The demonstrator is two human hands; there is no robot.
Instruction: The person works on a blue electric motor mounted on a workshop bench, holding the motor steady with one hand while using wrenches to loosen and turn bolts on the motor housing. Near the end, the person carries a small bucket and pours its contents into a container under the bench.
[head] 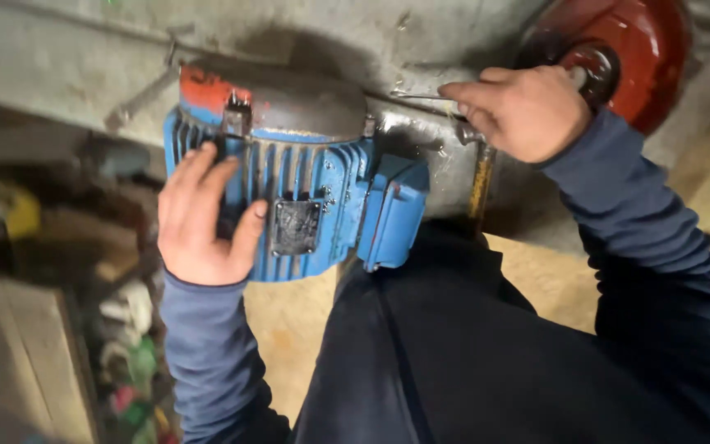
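Light is dim and flat, coolest along the pale wall at top. Your blue motor (306,201) catches the brightest tone; its ribs show small glints, and the metal housing (421,156) beside it carries streaky glare. Deep shadow sits above the motor's grey cap and under your right hand (523,111). Your dark trousers lose nearly all detail. The left edge is badly smeared: the clutter (125,345) there reads only as colour blobs. Your left hand (203,218) is soft with motion blur. The red disc (634,49) at the top-right corner is soft too.
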